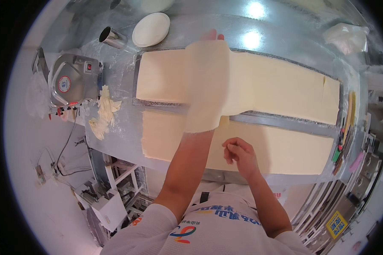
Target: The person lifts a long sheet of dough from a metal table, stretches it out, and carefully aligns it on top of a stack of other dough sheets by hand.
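A pale dough sheet (208, 87) hangs over my left forearm and covers most of my left hand (214, 36). Only the fingertips show past its far edge, stretched out. Beneath that arm lies a long stack of flat dough sheets (289, 83) on a dark tray (137, 102). Whether the draped sheet still joins this stack cannot be made out. My right hand (241, 159) hovers over the nearer long dough sheet (293, 148), its fingers loosely curled with nothing seen in them.
At the left stand a metal dough-rolling machine (74, 80) and a heap of dough scraps (107, 108). A steel cup (112, 37) and a white round plate (151, 29) sit at the back. A clear plastic bag (347, 38) is far right; long sticks (349, 123) line the right edge.
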Tool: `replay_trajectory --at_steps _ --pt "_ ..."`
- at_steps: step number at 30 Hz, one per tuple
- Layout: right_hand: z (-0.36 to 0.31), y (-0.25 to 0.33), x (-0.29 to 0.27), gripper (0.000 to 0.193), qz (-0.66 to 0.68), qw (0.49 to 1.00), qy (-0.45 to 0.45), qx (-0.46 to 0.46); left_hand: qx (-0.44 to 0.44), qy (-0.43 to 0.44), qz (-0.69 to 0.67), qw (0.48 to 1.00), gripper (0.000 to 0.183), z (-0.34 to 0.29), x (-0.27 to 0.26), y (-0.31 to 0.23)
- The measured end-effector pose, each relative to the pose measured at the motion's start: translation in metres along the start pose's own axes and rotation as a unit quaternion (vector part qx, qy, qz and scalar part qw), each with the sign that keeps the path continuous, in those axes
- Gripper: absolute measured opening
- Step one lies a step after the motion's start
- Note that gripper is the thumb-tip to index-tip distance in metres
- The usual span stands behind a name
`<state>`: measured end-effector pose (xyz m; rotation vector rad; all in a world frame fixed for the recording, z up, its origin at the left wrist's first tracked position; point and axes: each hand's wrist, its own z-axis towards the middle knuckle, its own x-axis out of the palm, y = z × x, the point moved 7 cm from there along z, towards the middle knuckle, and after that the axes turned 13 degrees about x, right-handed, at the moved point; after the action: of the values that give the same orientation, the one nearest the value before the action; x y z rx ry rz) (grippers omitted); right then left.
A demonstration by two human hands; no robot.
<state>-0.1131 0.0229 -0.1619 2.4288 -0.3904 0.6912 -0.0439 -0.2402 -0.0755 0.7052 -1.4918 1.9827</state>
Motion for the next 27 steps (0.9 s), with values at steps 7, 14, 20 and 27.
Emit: replay_trajectory --at_steps 7,14,20,27 --pt "0.173 -0.004 0.157 0.038 0.419 0.879 0.219 -0.066 0.061 -0.018 0.095 0.993 0.057 -0.027 -0.057 -0.179" --pt "0.252 0.073 0.265 0.038 0.496 0.828 0.248 -0.086 0.126 -0.105 0.136 0.977 0.059 -0.091 -0.139 -0.327" --pt "0.234 0.102 0.264 0.039 0.418 0.879 0.206 -0.1 0.159 -0.155 0.14 0.965 0.061 -0.136 -0.17 -0.389" --pt "0.045 0.113 0.116 0.039 0.318 0.918 0.122 -0.201 0.119 -0.121 0.079 0.982 0.063 -0.145 -0.15 -0.357"
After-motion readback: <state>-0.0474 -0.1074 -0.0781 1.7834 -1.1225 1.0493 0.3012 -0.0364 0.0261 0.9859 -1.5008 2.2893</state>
